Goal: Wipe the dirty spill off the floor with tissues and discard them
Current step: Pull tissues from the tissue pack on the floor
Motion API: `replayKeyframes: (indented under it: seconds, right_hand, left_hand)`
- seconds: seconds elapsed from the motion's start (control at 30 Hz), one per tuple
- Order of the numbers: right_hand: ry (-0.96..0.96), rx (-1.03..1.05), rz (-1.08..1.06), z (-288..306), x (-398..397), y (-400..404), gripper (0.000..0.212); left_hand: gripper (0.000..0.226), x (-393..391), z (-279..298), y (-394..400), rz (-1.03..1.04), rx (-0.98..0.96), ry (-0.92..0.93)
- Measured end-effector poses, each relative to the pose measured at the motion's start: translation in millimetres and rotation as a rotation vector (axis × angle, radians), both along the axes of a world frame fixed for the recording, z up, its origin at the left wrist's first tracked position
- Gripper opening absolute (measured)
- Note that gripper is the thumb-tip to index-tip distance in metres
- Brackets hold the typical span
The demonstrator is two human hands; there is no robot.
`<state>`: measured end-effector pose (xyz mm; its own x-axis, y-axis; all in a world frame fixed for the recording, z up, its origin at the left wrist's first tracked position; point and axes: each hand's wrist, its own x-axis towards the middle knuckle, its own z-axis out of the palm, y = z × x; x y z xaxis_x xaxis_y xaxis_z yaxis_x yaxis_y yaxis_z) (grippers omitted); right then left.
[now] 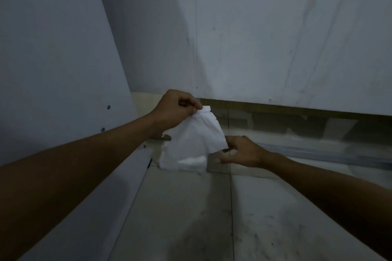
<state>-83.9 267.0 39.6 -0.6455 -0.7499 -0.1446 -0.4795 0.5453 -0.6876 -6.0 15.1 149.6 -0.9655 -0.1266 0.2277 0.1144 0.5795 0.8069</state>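
Note:
A white tissue (192,143) hangs in the air at the middle of the view, above the pale tiled floor (180,207). My left hand (174,110) pinches its top corner between thumb and fingers. My right hand (241,151) is at the tissue's lower right edge, fingertips touching or pinching that edge. A darker wet patch (157,154) shows on the floor just left of the tissue's bottom, partly hidden by it. Dark smudges (254,233) mark the tiles nearer to me.
A grey-white panel (53,59) leans on the left, with a white ledge (118,197) running along its base. A large white board (286,38) stands ahead, raised above the floor with a dark gap (286,121) under it. A metal rail (318,151) lies at right.

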Motion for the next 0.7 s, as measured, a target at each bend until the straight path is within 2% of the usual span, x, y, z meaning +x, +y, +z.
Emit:
replayKeyframes:
  seconds: [0.1,0.3,0.4,0.57,0.7]
  right_hand:
    - [-0.204,-0.188,-0.134,26.8,8.5,8.9,0.076]
    - [-0.18,-0.354,-0.304,57.6,27.2,20.4,0.029]
    - [-0.073,-0.306,-0.303,73.1,35.6,30.8,0.023]
    - [-0.011,-0.254,-0.225,93.3,54.9,43.6,0.014]
    - [-0.014,-0.168,-0.161,101.8,68.0,50.4,0.01]
  left_hand:
    - [0.017,7.1,15.9,10.3,0.003,0.102,0.019]
    - [0.025,19.2,36.4,30.5,0.049,0.256,-0.024]
    - [0.032,28.4,39.7,36.6,0.046,0.265,-0.082]
    - [0.04,48.4,33.4,47.6,-0.023,0.311,-0.164]
    - [0.025,55.7,26.5,53.9,-0.067,0.2,-0.193]
